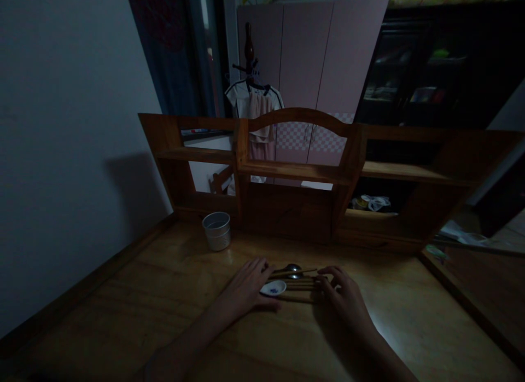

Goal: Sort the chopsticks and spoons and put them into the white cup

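Several wooden chopsticks (pixel 303 300) lie side by side on the wooden table. Among them are a white spoon (pixel 274 288) with a blue pattern in its bowl and a dark, shiny metal spoon (pixel 292 268). My left hand (pixel 249 283) rests at the left ends of this group, its thumb spread apart from the fingers and the white spoon close to its palm. At the right ends of the chopsticks is my right hand (pixel 343 294), fingers curved and apart. Whether its fingertips touch the chopsticks is hard to make out in the dim light.
A silver metal cup (pixel 217 231) stands upright on the table (pixel 164 294), back left. Behind it, a wooden shelf unit (pixel 295 171) spans the rear edge. A white wall (pixel 74 152) bounds the left side. Clothes (pixel 254 100) hang on a rack beyond the shelf.
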Motion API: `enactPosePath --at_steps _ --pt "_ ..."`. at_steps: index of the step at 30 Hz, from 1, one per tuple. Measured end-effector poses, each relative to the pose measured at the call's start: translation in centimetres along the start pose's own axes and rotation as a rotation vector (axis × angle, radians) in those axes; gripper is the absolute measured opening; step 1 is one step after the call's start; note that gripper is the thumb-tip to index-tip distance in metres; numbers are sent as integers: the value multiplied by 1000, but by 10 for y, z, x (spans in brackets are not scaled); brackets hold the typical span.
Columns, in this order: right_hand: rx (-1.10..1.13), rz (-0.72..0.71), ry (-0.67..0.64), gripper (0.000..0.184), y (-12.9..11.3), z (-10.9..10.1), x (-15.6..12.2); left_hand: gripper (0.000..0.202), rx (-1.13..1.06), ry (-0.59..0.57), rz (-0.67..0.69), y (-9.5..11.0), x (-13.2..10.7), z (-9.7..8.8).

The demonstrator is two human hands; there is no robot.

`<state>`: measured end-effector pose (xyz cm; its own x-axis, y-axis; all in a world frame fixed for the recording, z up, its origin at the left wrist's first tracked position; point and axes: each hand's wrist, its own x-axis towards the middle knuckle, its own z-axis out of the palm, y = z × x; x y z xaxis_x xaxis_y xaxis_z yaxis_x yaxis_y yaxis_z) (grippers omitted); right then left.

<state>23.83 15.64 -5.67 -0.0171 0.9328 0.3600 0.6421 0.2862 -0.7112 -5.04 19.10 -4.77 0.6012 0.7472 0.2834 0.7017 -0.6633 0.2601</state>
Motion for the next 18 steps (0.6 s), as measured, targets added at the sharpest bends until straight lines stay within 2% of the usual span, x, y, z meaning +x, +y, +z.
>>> enactPosePath --at_steps 3,9,11,13,18 --pt "0 7 8 19 0 -1 0 79 -24 16 6 3 1 -3" --pt "16 -11 16 20 2 -1 0 31 -198 137 36 5 7 -4" --pt "14 -2 19 19 1 -1 0 26 -259 191 43 2 8 -2" --pt "15 1 18 19 0 -1 0 27 -297 232 8 -1 8 0" --pt "32 -3 16 20 -3 -2 -1 17 -338 279 -187 -2 6 -2"
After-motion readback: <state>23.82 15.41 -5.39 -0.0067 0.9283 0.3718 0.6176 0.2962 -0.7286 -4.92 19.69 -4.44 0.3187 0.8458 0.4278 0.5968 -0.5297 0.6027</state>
